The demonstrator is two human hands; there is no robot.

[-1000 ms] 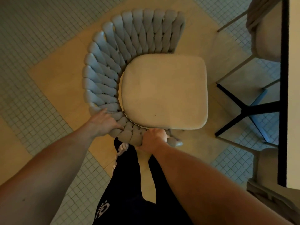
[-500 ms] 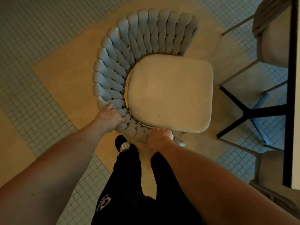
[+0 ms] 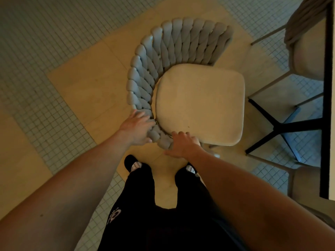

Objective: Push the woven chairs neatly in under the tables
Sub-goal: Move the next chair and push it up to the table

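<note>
Head view: the woven chair (image 3: 174,57) stands on the tan floor panel (image 3: 87,84) just left of the table (image 3: 329,98), fully out from under it. Its beige seat cushion (image 3: 199,104) faces up, and its front edge points toward the table's black base (image 3: 282,126), near it but apart. The grey braided backrest curves round the cushion's far and left sides, on the side away from the table.

The left hand (image 3: 138,130) lies on the near end of the braided backrest, fingers curled over the weave and gripping it. The right hand (image 3: 182,146) sits just beside it, nearer the table, at the cushion's near corner; its fingers wrap down over the end of the weave and the seat edge, closed on the chair, with the thumb stretched out to the left.

Below the hands, 2 legs in black trousers (image 3: 145,205) stand on the floor, left of the table.

2 more chairs are tucked at the table: one (image 3: 306,51) at its far end, another (image 3: 306,180) at its near end, both partly under the tabletop.
</note>
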